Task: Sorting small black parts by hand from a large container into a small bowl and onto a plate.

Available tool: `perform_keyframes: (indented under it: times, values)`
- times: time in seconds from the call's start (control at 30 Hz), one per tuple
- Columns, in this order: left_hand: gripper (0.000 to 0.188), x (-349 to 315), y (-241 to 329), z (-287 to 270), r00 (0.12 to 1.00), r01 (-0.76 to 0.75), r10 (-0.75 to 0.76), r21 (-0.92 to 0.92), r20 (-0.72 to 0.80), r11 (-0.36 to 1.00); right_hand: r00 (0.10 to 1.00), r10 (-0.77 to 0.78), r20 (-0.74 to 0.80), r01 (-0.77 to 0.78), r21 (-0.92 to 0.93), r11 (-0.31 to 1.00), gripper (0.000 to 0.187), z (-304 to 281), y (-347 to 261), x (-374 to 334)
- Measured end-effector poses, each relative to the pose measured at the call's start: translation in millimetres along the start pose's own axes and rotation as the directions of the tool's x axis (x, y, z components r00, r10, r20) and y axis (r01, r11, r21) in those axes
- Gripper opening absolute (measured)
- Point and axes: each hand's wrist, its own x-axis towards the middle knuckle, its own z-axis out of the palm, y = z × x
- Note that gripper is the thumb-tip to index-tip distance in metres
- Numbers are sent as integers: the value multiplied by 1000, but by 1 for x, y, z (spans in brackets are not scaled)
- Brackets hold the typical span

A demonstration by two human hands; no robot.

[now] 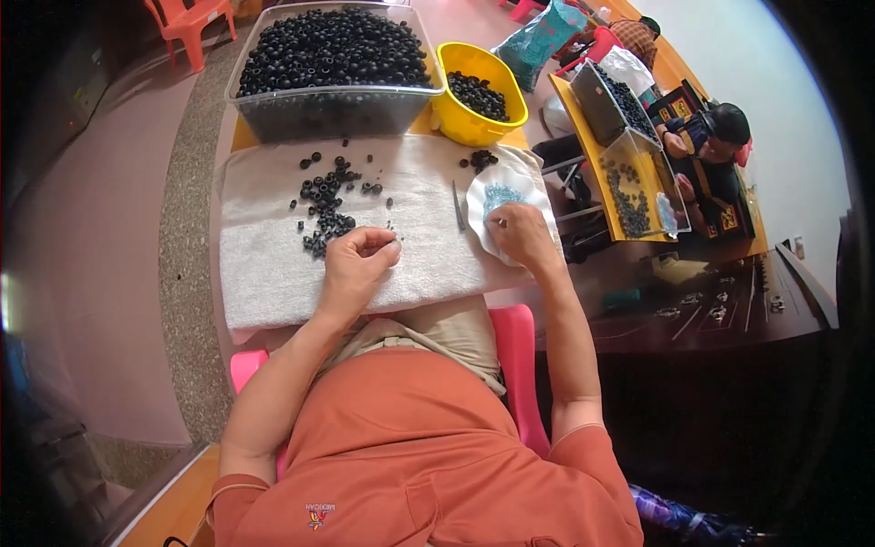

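I sit at a table with a white towel spread in front of me. My left hand rests on the towel with its fingers curled in and the tips pinched together, seemingly on one small black ring, though the piece itself is too small to make out. My right hand lies on the rim of a white plate at the towel's right edge, fingers drawn close; whether it grips anything, I cannot tell. On the plate lies a little heap of pale blue bits. A thin metal tool, perhaps tweezers, lies on the towel just left of the plate.

A scatter of black rings sits on the towel just beyond my left hand, and a smaller cluster lies near the plate's top.

Behind the towel stands a clear tub heaped with black rings, and beside it a yellow bowl holding far fewer. Judging by that, most of the work is ahead: the tub is nearly full, the bowl only partly filled, and the loose rings on the towel are still to be handled.

At another table to the right, a second person works over their own bins.
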Motion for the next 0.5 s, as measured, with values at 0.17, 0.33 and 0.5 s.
perform_keyframes:
  times: [0.17, 0.33, 0.5]
  values:
    - [18, 1, -1, 1, 1000, 26, -26, 23, -8, 999, 999, -34, -24, 34, 1, 999, 13, -2, -3, 1]
    - [18, -1, 1, 2, 1000, 21, -20, 30, -10, 999, 1000, 17, -5, -17, 69, 997, 13, -4, -4, 2]
    - [16, -1, 2, 1, 1000, 29, -29, 51, 4, 998, 999, -22, -24, 24, 75, 997, 16, -2, -1, 3]
